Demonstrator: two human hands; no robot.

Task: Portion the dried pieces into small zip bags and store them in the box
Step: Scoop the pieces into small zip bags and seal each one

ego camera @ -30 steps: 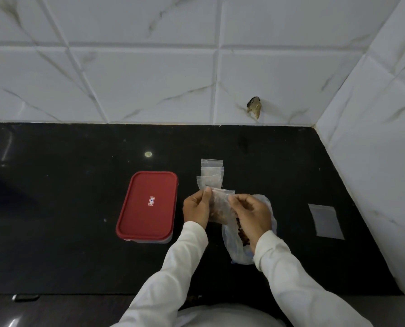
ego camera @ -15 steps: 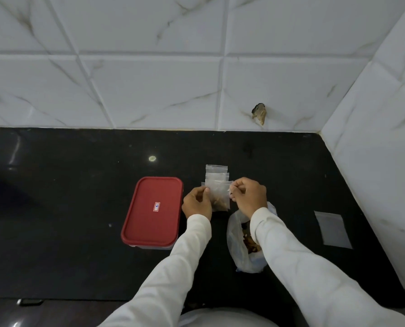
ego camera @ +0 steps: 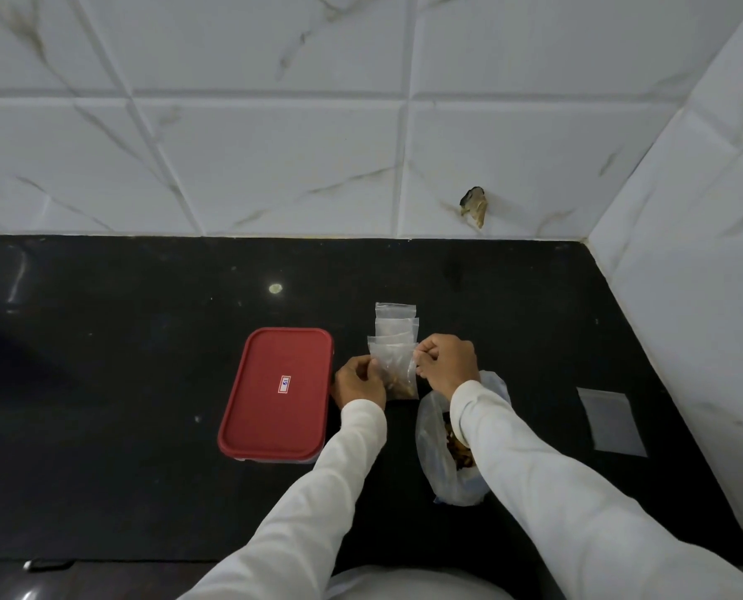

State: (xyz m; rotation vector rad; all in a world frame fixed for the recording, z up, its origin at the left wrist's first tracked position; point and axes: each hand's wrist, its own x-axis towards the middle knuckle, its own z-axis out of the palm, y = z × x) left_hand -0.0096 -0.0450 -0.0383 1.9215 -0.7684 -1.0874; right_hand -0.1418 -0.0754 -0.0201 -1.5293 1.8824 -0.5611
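**Small bag pinched between both hands above the counter**

Well to the left of the grip, the box point(ego camera: 276, 394) sits on the black counter point(ego camera: 101, 426) with its red lid point(ego camera: 279, 365) on and a small label in the middle of the lid. Its near right corner lies just beside the left sleeve point(ego camera: 318, 491).

The left hand point(ego camera: 358, 386) has its fingers closed on the left edge of a small zip bag point(ego camera: 393, 368). The bag is held upright, and brown dried pieces point(ego camera: 400, 388) are gathered at its bottom. The right hand point(ego camera: 447, 361) pinches the bag's upper right corner, fingers curled shut around it. So both hands are closed on the same bag, one at each side.

Just behind the grip, a short overlapping row of small bags point(ego camera: 395, 322) lies flat on the counter, running away toward the tiled wall point(ego camera: 274, 166).

Below and to the right of the grip, partly under the right sleeve point(ego camera: 534, 469), a larger clear plastic bag point(ego camera: 437, 465) lies open with dark dried pieces inside.

Well off to the right of the grip, a single flat zip bag point(ego camera: 611, 421) rests alone on the counter, near the side wall point(ego camera: 707, 296).
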